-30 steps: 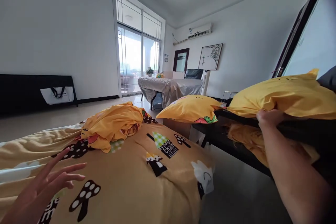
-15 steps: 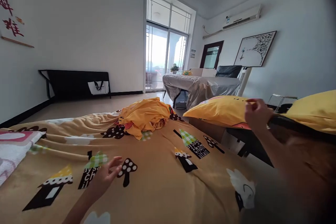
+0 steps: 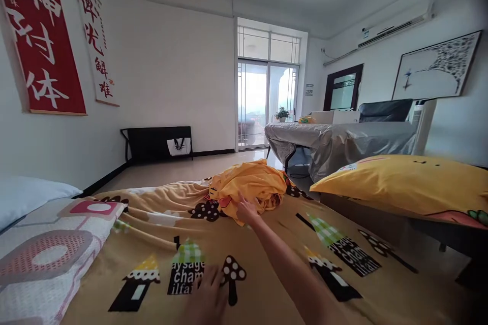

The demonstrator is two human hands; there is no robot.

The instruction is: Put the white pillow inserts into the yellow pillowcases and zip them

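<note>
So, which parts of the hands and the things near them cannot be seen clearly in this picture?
Head view only:
- Right hand: its fingertips sink into the crumpled yellow cloth bundle, so the grip is unclear.
- Left hand: blurred and cut by the bottom edge, over the tan patterned blanket.
- Yellow pillow with a cartoon print: the right edge cuts it off.
- Bundle's underside: hidden by its own folds.

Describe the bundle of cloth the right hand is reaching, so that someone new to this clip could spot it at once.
Start at the tan bedspread printed with mushrooms and houses. Near its far end, in front of the balcony door, lies a crumpled yellow cloth, with the right hand at its near edge. It alone is bunched in a heap; the yellow pillow to its right is smooth and plump.
</note>
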